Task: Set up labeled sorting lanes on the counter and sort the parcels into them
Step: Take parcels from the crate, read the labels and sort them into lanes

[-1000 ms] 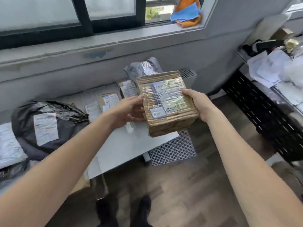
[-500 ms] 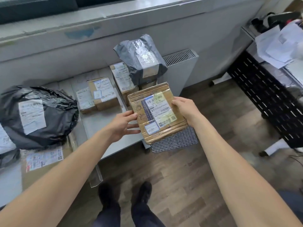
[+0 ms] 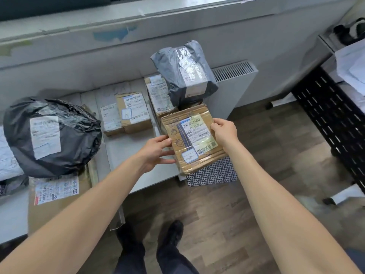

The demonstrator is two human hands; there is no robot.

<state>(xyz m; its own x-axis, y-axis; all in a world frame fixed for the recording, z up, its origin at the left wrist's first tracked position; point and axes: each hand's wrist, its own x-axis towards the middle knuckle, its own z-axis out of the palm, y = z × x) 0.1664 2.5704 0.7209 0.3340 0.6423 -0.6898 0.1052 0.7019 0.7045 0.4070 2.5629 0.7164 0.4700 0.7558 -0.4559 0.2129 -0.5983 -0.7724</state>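
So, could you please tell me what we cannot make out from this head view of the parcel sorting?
- Print on the held cardboard parcel label: too small and blurred.
- Whether that parcel rests on the counter or is held by the left hand and right hand: its underside is hidden.
- Box under the black bag: mostly covered.
- Lane labels: none legible.

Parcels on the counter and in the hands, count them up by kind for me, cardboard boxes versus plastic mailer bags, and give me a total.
Cardboard boxes: 5, the held box, three small boxes and a flat box under the black bag.
Plastic bags: 2 clear ones, the black bag and the grey bag.
Total: 7; items cut off at the left edge not counted.
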